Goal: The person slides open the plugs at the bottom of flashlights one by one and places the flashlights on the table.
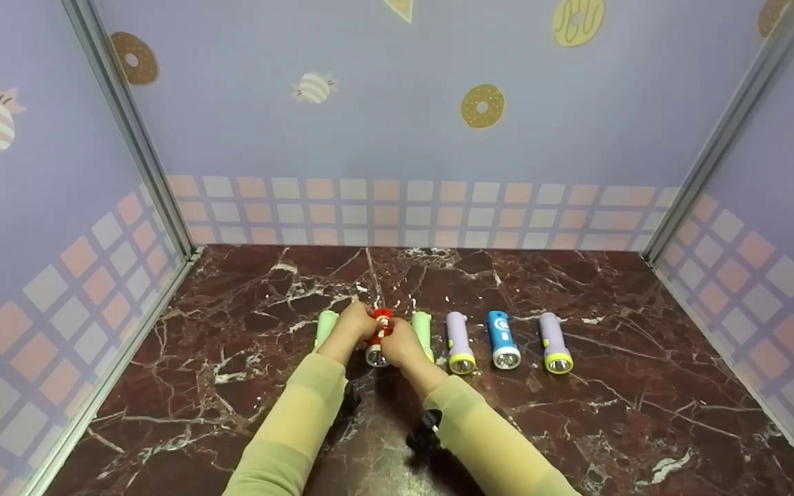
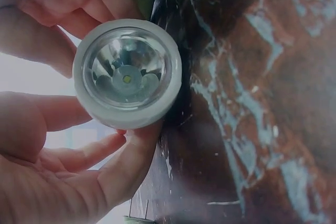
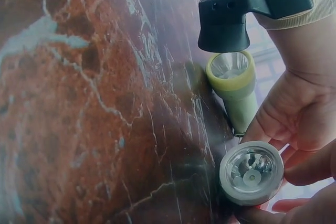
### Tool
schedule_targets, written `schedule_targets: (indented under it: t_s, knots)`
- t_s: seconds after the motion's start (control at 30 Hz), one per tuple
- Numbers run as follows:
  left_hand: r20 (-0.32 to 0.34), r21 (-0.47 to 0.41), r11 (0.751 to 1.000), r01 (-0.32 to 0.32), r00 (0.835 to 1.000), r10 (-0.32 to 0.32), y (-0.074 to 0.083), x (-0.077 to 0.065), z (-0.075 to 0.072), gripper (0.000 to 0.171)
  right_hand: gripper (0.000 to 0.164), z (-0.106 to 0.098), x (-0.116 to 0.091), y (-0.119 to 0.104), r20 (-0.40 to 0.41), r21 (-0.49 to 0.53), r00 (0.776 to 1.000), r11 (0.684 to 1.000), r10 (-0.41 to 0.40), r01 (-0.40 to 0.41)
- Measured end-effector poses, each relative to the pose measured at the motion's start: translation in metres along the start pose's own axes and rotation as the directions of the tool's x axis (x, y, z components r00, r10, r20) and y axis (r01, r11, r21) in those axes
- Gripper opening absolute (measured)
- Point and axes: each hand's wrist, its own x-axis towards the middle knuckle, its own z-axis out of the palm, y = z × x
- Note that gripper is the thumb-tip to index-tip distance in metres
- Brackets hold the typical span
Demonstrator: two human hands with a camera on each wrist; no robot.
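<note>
With fingers of the left hand [image 1: 354,325] and right hand [image 1: 404,344] both curled about the red flashlight [image 1: 375,339], holds it between them in the head view, white-rimmed lens [image 1: 375,357] turned back between the wrists. Seems to pinch from both sides to keep the round barrel from rolling. Has a green flashlight [image 1: 327,326] just left of the left fingers; right of the right fingers, has a second green flashlight [image 1: 422,329], then a purple flashlight [image 1: 458,336], blue flashlight [image 1: 502,335] and outer purple flashlight [image 1: 553,339], laid on the surface [image 1: 645,413], apparently spaced to leave finger room around each.

In the left wrist view, shows bent fingers gripping behind the lens, perhaps to leave its face uncovered.

In the right wrist view, shows the lens close against the surface; cannot tell whether touching. Beside the left fingers, shows the first green flashlight near a black wrist mount [image 3: 224,24].
</note>
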Motion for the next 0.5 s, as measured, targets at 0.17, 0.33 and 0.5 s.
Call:
schedule_targets:
  t_s: [0.17,0.33,0.5]
  knots:
    - [-0.008,0.012,1.0,-0.009,1.0,0.01,0.0008,-0.0012,0.0,0.016,0.028,0.0001,-0.0001,-0.0001,0.007,-0.016,1.0,1.0,0.002,-0.001]
    - [-0.02,0.028,0.999,-0.032,0.999,0.033,0.0012,-0.0027,-0.0009,0.015,0.029,-0.0004,-0.0003,-0.0003,0.014,0.021,1.0,1.0,0.003,-0.003]
    - [-0.07,0.056,0.996,-0.072,0.995,0.076,0.0018,-0.0041,-0.0025,0.023,0.033,-0.0011,0.0008,-0.0003,0.003,0.069,1.0,0.998,-0.002,0.002]
